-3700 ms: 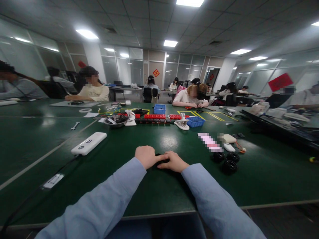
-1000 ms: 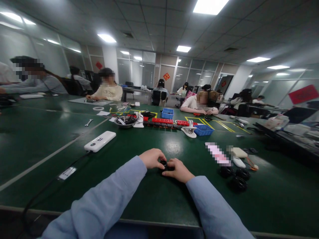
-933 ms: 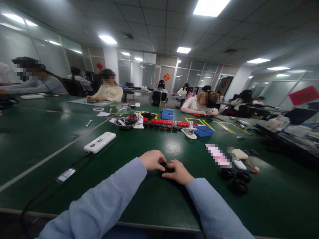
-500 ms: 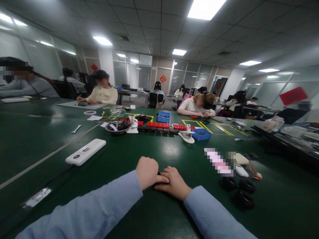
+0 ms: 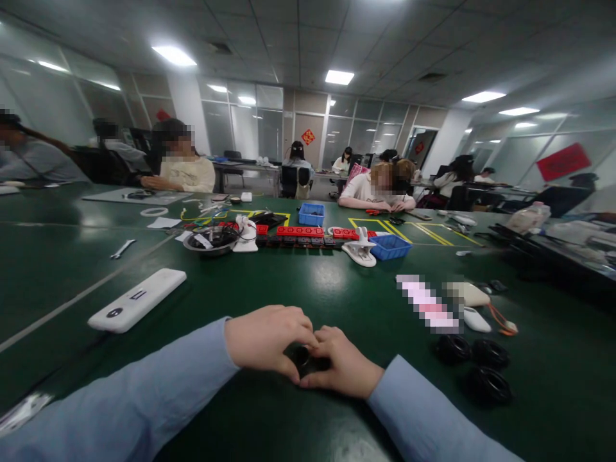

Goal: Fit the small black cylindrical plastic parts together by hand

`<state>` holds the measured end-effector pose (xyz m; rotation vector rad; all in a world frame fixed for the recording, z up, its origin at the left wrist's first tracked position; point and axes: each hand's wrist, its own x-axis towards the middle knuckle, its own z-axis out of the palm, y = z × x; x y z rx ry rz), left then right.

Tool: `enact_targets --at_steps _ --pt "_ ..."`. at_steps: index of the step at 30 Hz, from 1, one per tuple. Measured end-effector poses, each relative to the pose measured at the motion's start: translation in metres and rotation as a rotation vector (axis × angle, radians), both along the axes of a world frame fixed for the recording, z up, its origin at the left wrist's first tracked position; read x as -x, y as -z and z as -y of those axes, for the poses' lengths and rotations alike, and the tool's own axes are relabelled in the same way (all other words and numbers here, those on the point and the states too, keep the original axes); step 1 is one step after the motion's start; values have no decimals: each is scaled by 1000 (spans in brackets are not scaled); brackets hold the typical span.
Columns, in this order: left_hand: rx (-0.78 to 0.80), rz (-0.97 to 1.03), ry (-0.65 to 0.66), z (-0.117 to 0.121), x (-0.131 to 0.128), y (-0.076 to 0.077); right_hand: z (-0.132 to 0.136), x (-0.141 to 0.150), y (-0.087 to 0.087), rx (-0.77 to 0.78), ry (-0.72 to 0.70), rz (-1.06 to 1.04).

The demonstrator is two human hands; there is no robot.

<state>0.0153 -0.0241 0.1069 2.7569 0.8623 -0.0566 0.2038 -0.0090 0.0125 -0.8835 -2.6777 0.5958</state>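
Centrally, low over a green tabletop (image 5: 269, 417), a small black round part (image 5: 301, 357) between two bare hands, its rounded end toward the left, any contact with the table hidden behind fingers. Around its left side, the left hand (image 5: 269, 337), closed in a grip, thumb below and fingers above. Around its right side, the right hand (image 5: 344, 362), also curled shut on it, fingertips against those of the left. Behind both, light blue sleeves (image 5: 158, 378).

To the right, three black ring-shaped pieces (image 5: 489, 385) in a close cluster, just beyond them a white oval item (image 5: 476, 319), a beige item (image 5: 466, 295) and an orange cord (image 5: 503, 319). Nearby, a pink flat item (image 5: 427, 305), blurred by pixels. To the left, a white oblong device (image 5: 139, 301), set at a slant, and farther off a wrench (image 5: 123, 249).

Across the middle of the table, a row of red and black parts (image 5: 301, 232) between two white clip-like stands (image 5: 246, 234), next to a metal bowl (image 5: 210, 253) of dark pieces at the left end and a blue bin (image 5: 391, 250) at the right, with a second blue bin (image 5: 312, 219) behind. On the far side, seated, a person in a cream top (image 5: 187, 172) and another, bent forward, in a pale top (image 5: 359, 189).
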Motion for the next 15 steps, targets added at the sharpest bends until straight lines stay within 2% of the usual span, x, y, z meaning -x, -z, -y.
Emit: enact_targets --at_steps 4,15 --pt "-34 -29 -4 -3 3 4 1 0 -5 1 -14 25" --pt "27 -44 -3 -5 1 9 0 -1 -8 -2 -36 26"
